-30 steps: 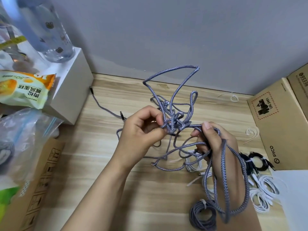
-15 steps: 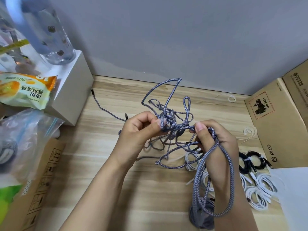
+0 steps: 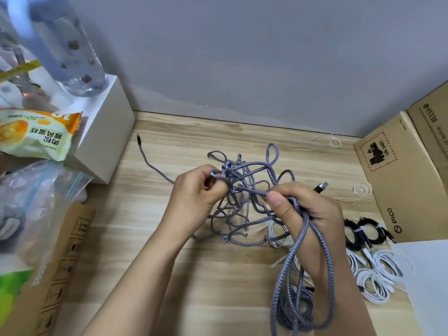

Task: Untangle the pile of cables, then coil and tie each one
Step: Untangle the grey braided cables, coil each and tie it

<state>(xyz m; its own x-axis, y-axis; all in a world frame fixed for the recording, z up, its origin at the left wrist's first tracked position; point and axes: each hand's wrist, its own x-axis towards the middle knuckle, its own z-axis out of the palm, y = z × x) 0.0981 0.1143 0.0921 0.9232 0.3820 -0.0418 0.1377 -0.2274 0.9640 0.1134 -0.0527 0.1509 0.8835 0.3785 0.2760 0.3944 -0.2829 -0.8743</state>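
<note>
Braided grey cable (image 3: 244, 187) held above the wooden tabletop (image 3: 169, 275) at centre frame, knotted into a dense snarl. Left hand (image 3: 196, 197) at centre, thumb and fingertips pinched together on a strand at the snarl's upper left edge. Right hand (image 3: 300, 214) just right of centre, thumb pressed down on a strand, fingers curled around several finished loops that hang toward bottom right. One plug end (image 3: 138, 138) trailing on the table toward upper left, beside the white box (image 3: 101, 141); a second plug (image 3: 321, 186) poking out right of the snarl. Tied white coils (image 3: 378, 275) and black coils (image 3: 363, 235) lying at right, near the cardboard box (image 3: 407, 190); another white cable (image 3: 278, 232) directly under the snarl. Likely risks: pulling the pinched strand outward without feeding slack, cinching the knot tighter. Hanging loops slipping off the right hand if the curl eases, undoing the coil. Low loops of the snarl snagging the white cable beneath and dragging it in. Trailing plug catching on the white box's corner if yanked. Not clear which strand leads to the free end.
</note>
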